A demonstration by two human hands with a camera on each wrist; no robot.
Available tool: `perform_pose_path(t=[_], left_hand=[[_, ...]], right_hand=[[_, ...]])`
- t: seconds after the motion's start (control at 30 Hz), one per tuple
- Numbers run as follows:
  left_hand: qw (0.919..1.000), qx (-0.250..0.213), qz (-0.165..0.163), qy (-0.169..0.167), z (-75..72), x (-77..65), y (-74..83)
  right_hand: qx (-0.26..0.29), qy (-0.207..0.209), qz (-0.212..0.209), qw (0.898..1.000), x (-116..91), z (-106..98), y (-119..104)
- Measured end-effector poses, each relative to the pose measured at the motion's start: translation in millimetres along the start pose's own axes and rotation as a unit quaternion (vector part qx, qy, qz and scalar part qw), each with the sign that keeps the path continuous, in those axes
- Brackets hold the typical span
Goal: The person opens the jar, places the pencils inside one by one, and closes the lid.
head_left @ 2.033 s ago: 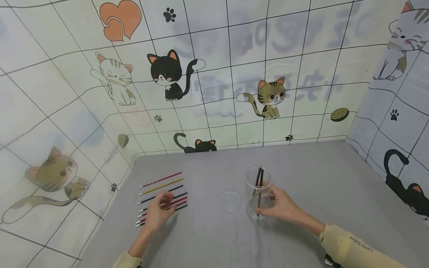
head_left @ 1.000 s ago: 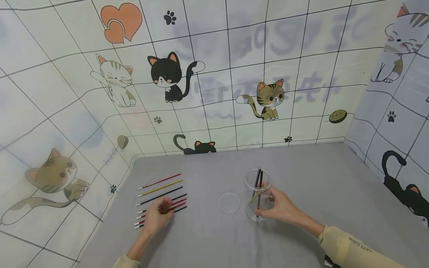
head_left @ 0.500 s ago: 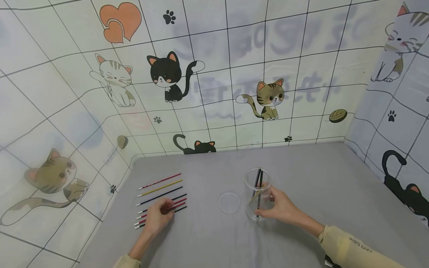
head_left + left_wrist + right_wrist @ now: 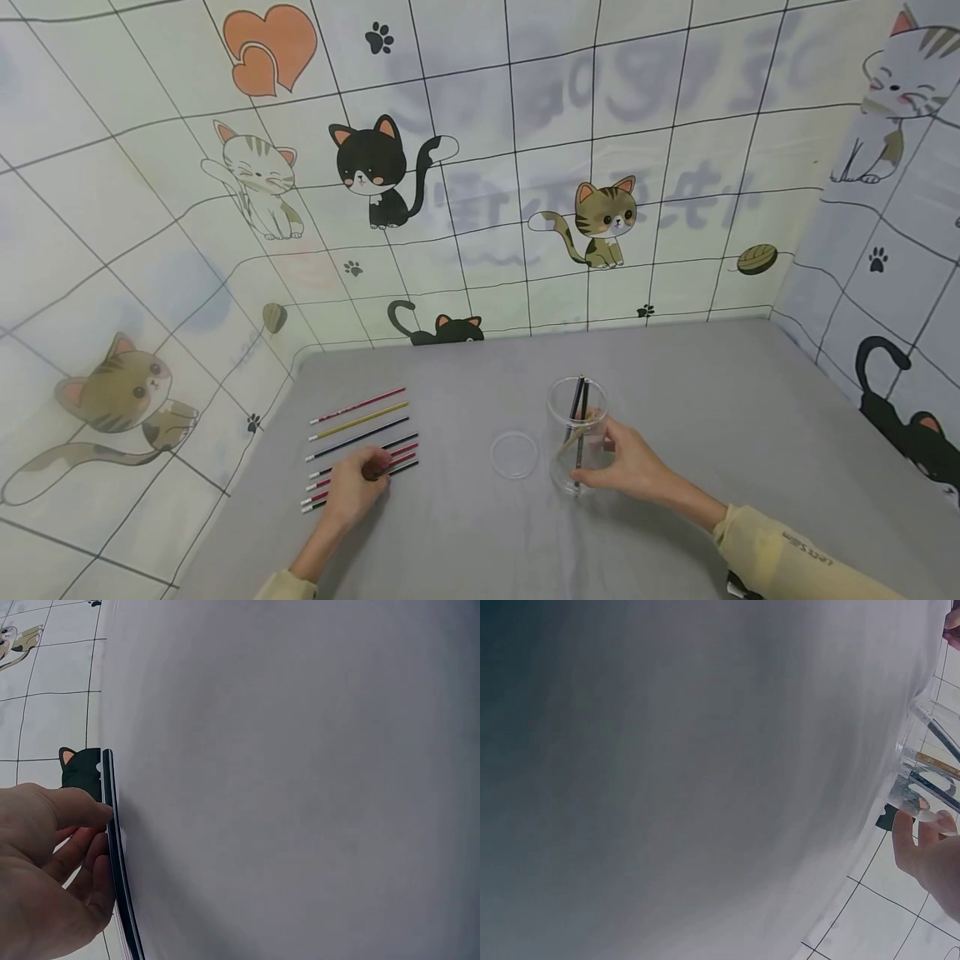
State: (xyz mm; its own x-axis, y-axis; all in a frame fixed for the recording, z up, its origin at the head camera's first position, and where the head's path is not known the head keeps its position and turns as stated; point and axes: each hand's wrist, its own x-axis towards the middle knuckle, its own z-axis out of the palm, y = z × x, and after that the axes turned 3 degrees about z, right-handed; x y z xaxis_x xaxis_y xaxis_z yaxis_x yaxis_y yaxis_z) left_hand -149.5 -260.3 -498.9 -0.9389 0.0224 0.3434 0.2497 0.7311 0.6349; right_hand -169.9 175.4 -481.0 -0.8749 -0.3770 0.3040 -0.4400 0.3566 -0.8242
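Head view: gripping a clear, upright cylindrical jar [image 4: 562, 462] with the right hand [image 4: 628, 462], just as two seconds ago, and seeing slim dark and yellow pencils [image 4: 584, 396] leaning inside. Bending the left hand [image 4: 356, 487] over the near part of a row of slim red, yellow and dark pencils [image 4: 357, 438], having shifted slightly nearer the body since then. Left wrist view: bringing the thumb against a dark pencil [image 4: 116, 851]; cannot tell whether pinching it. Seeing a clear round disc [image 4: 514, 455] lying between the hands, unmoved.

The left hand [image 4: 34, 889] touches a dark pencil [image 4: 119, 870]
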Motion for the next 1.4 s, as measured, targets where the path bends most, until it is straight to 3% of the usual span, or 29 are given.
perform_pose_path(t=[0.43,0.73,1.4], left_hand=[[0.9996,0.020,0.017,0.009,1.4,1.1,1.0],[0.9999,-0.004,-0.005,0.013,-2.5,4.8,2.8],[0.9993,0.032,-0.015,-0.009,-2.0,0.3,3.9]], right_hand=[[0.000,-0.002,0.015,1.000,-0.3,-0.4,-2.4],[-0.005,0.006,0.011,1.000,0.8,-1.8,-3.0],[-0.002,0.000,0.005,1.000,0.8,0.6,-3.5]])
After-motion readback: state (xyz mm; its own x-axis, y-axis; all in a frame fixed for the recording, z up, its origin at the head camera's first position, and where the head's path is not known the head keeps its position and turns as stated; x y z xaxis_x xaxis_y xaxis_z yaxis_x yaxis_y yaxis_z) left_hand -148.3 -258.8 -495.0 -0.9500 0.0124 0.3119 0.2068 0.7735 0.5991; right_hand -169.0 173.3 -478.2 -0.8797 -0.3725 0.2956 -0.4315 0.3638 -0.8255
